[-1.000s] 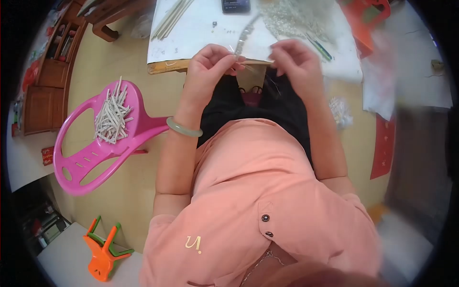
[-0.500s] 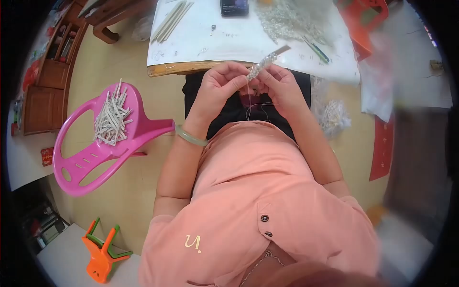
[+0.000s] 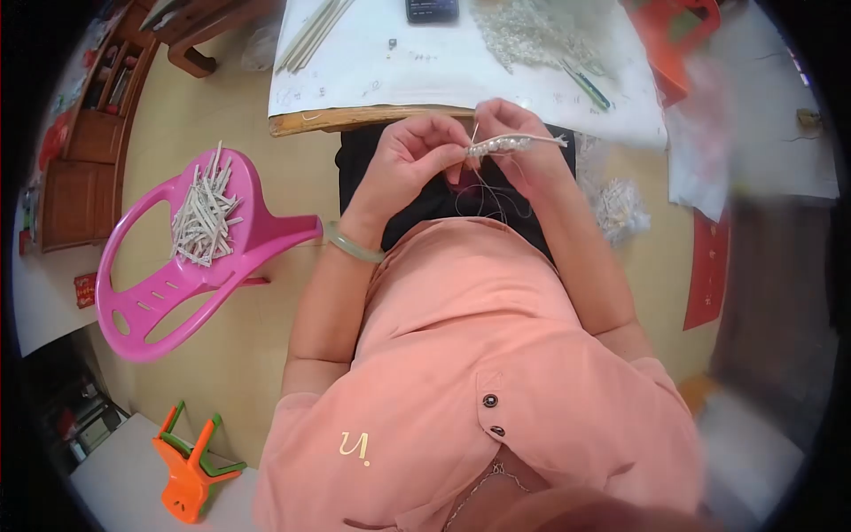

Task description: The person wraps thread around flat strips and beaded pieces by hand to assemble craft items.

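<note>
A narrow strip with clear and silvery beads lies sideways between my hands, over my lap. My left hand pinches its left end between thumb and fingers. Close to the strip's upper side, my right hand has its fingers drawn together around a thin needle, which stands nearly upright. Fine thread hangs in loops below the strip. The right fingers are partly hidden behind the beads.
The white-covered table ahead holds pale strips, a phone, a bead pile and a green tool. At left, a pink chair bears many short strips. A plastic bag lies right of my lap.
Both hands have come together lower, off the table edge. The beaded strip has turned from upright to nearly level, and my right hand has gone from the strip to the needle.
</note>
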`<state>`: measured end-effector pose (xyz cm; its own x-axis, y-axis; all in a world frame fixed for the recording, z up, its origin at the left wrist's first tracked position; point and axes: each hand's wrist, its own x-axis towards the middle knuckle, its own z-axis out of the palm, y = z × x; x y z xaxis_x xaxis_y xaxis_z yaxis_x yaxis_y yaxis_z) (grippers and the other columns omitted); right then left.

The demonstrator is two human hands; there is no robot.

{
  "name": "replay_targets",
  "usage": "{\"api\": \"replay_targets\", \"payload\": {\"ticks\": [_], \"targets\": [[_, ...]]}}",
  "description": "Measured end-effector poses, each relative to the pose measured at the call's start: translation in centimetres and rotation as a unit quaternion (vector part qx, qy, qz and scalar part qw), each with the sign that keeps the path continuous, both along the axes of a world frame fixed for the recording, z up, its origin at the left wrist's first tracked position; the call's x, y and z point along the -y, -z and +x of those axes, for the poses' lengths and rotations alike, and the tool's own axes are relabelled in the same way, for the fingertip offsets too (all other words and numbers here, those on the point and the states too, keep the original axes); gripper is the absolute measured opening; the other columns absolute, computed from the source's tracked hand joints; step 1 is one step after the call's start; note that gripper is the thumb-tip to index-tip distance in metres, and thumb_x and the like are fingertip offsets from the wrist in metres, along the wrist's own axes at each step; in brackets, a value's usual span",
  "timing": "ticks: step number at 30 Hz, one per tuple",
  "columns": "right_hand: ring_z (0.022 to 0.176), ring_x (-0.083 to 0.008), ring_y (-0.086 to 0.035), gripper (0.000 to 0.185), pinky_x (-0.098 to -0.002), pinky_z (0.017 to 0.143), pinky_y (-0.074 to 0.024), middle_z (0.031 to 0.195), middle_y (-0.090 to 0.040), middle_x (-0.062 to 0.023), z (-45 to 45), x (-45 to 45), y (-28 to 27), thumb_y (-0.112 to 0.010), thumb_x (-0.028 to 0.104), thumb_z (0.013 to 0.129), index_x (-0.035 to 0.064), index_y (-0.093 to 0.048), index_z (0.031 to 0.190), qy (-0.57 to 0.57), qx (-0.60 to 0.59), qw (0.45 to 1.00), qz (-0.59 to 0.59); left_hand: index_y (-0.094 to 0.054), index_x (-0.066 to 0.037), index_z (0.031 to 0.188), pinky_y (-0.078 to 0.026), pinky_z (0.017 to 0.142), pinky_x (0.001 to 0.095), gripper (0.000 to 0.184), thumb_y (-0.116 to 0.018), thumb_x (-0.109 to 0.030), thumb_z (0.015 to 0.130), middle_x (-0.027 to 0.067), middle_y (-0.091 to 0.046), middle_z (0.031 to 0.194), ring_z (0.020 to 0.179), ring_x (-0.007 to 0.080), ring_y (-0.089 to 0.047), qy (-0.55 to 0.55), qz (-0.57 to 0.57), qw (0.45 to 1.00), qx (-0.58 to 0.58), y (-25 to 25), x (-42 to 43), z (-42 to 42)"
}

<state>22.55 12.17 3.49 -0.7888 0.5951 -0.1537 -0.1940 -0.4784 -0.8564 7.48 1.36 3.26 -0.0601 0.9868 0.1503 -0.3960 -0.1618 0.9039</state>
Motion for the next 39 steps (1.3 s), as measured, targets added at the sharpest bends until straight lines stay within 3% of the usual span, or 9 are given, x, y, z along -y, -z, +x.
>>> {"api": "replay_targets", "payload": {"ticks": [4,9,19,22,25,31,35,37,39], "targets": [[0.080,-0.0113,-0.056,0.015,-0.0238,0.072,-0.0446,0.082,-0.058,-0.0014,0.6,-1.4,0.7,-0.060,0.014,0.088,0.0018,-0.059,0.097,0.070,-0.078,0.994,-0.038,-0.059,0.000,0.091,-0.047,0.059,0.0206,0.007,-0.057,0.003,0.085,0.0090,-0.066,0.082,0.062,0.0086,-0.055,-0.019,0.026,0.999,-0.018,-1.0,0.6,0.6],[0.077,-0.0129,-0.059,0.022,-0.0257,0.071,-0.0488,0.086,-0.061,-0.0049,1.1,0.5,-0.8,-0.058,0.017,0.090,-0.0005,-0.057,0.103,0.065,0.051,0.995,-0.055,-0.058,0.000,0.093,-0.046,0.061,0.0200,0.007,-0.056,0.002,0.087,0.0092,-0.065,0.086,0.067,0.0085,-0.055,-0.066,0.039,0.995,-0.060,0.2,-0.1,-0.4],[0.066,-0.0091,-0.054,0.009,-0.0224,0.063,-0.0457,0.078,-0.058,-0.0025,1.0,1.6,1.0,-0.062,0.006,0.083,0.0010,-0.058,0.090,0.044,-0.040,0.994,-0.088,-0.058,0.001,0.092,-0.044,0.059,0.0189,0.009,-0.055,0.005,0.085,0.0039,-0.063,0.084,0.068,0.0059,-0.053,-0.067,-0.049,0.988,-0.126,0.3,0.0,1.3],[0.059,-0.0073,-0.045,0.006,-0.0206,0.056,-0.0392,0.072,-0.053,-0.0007,1.1,-1.1,1.4,-0.060,0.004,0.084,0.0006,-0.058,0.088,0.104,-0.028,0.994,-0.023,-0.059,0.000,0.090,-0.043,0.058,0.0180,0.009,-0.056,0.005,0.084,0.0044,-0.063,0.080,0.065,0.0058,-0.054,0.023,-0.027,0.995,-0.095,-0.4,0.9,1.7],[0.054,-0.0068,-0.038,0.002,-0.0194,0.051,-0.0337,0.071,-0.049,0.0002,1.9,-5.5,-1.0,-0.051,0.004,0.089,0.0040,-0.053,0.090,0.131,-0.127,0.976,-0.117,-0.058,-0.002,0.090,-0.040,0.052,0.0168,0.008,-0.057,0.002,0.083,0.0071,-0.064,0.077,0.060,0.0048,-0.053,0.079,-0.014,0.996,-0.034,-1.5,1.1,2.5],[0.053,-0.0055,-0.033,0.007,-0.0174,0.044,-0.0318,0.068,-0.039,0.0023,8.0,-7.9,0.2,-0.046,0.001,0.091,0.0059,-0.048,0.097,-0.032,-0.295,0.920,-0.257,-0.053,-0.004,0.107,-0.029,0.043,0.0192,0.020,-0.055,-0.005,0.087,0.0109,-0.063,0.085,0.048,0.0071,-0.038,-0.150,-0.055,0.953,0.259,0.4,0.5,-3.4],[0.053,-0.0086,-0.034,0.012,-0.0192,0.049,-0.0336,0.065,-0.039,0.0001,20.8,-13.8,4.4,-0.047,-0.004,0.088,0.0013,-0.048,0.098,0.162,-0.292,0.924,-0.188,-0.054,-0.006,0.103,-0.029,0.042,0.0195,0.020,-0.059,-0.006,0.084,0.0111,-0.062,0.083,0.046,0.0058,-0.038,-0.227,-0.044,0.914,0.333,1.9,2.3,-8.9],[0.050,-0.0093,-0.034,0.009,-0.0199,0.046,-0.0317,0.063,-0.036,-0.0010,28.2,-15.4,5.0,-0.042,-0.002,0.091,0.0030,-0.046,0.085,0.346,-0.164,0.916,-0.122,-0.054,-0.006,0.104,-0.028,0.042,0.0192,0.021,-0.060,-0.006,0.084,0.0113,-0.063,0.084,0.046,0.0056,-0.038,-0.247,-0.040,0.903,0.350,3.5,3.2,-12.0],[0.049,-0.0102,-0.031,0.019,-0.0209,0.043,-0.0297,0.060,-0.033,-0.0017,34.1,-15.9,6.1,-0.038,0.008,0.097,0.0039,-0.041,0.078,0.366,-0.214,0.893,-0.153,-0.051,-0.007,0.106,-0.027,0.041,0.0185,0.026,-0.061,-0.005,0.083,0.0128,-0.063,0.085,0.046,0.0052,-0.037,-0.265,-0.078,0.897,0.346,3.4,4.2,-12.6]]}}
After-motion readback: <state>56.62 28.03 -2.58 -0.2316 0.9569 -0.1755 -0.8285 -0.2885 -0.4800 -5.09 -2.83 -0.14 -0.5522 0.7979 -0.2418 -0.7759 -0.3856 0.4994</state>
